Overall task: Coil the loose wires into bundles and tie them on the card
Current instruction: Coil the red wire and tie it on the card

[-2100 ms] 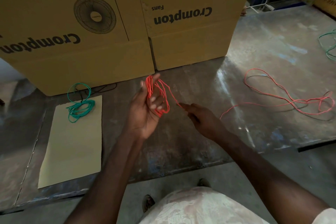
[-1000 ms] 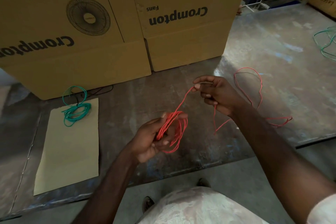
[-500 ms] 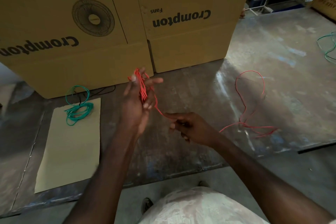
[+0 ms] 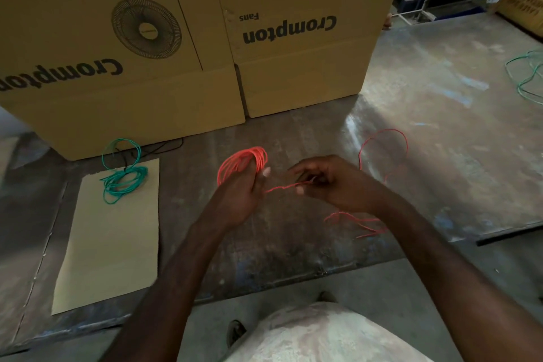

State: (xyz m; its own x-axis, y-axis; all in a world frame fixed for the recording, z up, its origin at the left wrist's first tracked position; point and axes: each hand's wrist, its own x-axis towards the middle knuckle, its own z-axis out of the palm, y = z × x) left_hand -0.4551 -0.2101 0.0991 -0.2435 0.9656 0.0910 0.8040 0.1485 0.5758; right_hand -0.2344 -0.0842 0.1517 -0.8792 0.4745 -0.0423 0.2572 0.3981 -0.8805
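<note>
My left hand grips a red wire coil of several loops, held above the metal table. A short strand runs from it to my right hand, which pinches the red wire. The loose red tail loops on the table behind my right hand and trails below my wrist. A tan card lies flat at the left. A green wire bundle rests on the card's top edge, with one green loop spilling onto the table.
Two large Crompton cardboard boxes stand along the back of the table. Another loose green wire lies at the far right. The table's front edge runs just below my arms, with the floor beneath.
My left hand turned, so the red coil now fans out above its fingers. My right hand rose and moved right along the strand. The loose red tail on the table has grown shorter.
</note>
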